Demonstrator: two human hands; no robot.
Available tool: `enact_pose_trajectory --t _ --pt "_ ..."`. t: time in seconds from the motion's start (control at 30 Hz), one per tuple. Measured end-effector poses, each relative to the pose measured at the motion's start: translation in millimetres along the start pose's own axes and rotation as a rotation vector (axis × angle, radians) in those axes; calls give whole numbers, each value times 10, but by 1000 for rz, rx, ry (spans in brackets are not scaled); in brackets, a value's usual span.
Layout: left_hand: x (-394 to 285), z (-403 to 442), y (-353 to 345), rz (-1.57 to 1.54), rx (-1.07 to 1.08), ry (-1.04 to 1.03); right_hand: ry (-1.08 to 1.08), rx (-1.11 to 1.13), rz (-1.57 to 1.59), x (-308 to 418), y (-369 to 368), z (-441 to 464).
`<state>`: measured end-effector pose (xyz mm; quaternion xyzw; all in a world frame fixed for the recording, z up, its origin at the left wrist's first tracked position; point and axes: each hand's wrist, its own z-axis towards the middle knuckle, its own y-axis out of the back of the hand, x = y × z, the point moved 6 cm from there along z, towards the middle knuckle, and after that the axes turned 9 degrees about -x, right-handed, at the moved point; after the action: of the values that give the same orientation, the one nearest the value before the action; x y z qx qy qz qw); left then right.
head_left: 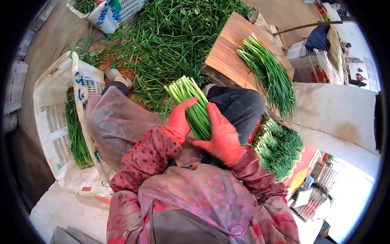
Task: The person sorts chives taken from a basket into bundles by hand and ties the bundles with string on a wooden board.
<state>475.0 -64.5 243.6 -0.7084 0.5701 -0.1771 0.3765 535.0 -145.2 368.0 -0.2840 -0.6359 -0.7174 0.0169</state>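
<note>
A bunch of garlic chives (194,106), pale stem ends pointing up and away, is held over my lap between two red-gloved hands. My left hand (180,120) wraps the bunch from its left side, thumb along the stems. From the right, my right hand (221,136) presses against it with the fingers stretched along the stems and the thumb below. The lower leafy part is hidden behind the hands. Another bunch of chives (270,73) lies on a wooden board (227,42) to the right.
Loose greens (162,44) are heaped on the floor ahead. A white plastic crate (55,118) with chives inside stands at my left, and another crate (118,16) is at the far left. Several stacked bunches (278,148) lie by my right side, beside a white ledge (337,116).
</note>
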Motion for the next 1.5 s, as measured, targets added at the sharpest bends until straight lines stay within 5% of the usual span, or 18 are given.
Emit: enact_pose_trajectory --t 0.13,0.2,0.23,0.33,0.4,0.53,0.6,0.63,0.73,0.87,0.97,1.03,1.07,1.17,1.27,1.5 --pt "-24 -80 -132 114 -70 -116 -307 90 -38 -178 -266 -74" --pt "-43 -150 -302 163 -79 -101 -549 187 213 -381 -248 -83" --pt "-78 -199 -376 210 9 -91 -553 170 209 -499 -146 -51" --pt "-217 -465 -556 308 218 -58 -646 419 1265 -663 71 -41" --pt "-258 -496 -393 436 149 -156 -667 403 1306 -681 242 -87" --pt "-58 -495 -317 570 352 -45 -647 617 1582 -505 118 -246" --pt "27 -547 -456 471 596 48 -682 655 1718 -341 6 -320" --pt "-44 -572 -602 442 501 -134 -728 707 1810 -283 -85 -389" --pt "3 -529 -717 233 485 -14 -755 804 1926 -162 -301 -446" --pt "-9 -448 -441 277 482 29 -770 796 1791 -210 -272 -444" --pt "-454 -335 -29 257 130 -383 -701 719 1612 -227 -162 -385" --pt "-924 -711 -325 640 -8 -751 -720 717 1569 -258 -209 -415" --pt "-1038 -757 -353 640 -17 -747 -733 720 1520 -274 -240 -432" --pt "-1154 -1114 -822 1363 235 -1262 -742 756 1504 -257 -266 -440" --pt "-1094 -1056 -934 1592 448 -1337 -768 782 1511 -245 -268 -431" --pt "-1071 -941 -804 1620 432 -1180 -775 796 1558 -297 -395 -512"
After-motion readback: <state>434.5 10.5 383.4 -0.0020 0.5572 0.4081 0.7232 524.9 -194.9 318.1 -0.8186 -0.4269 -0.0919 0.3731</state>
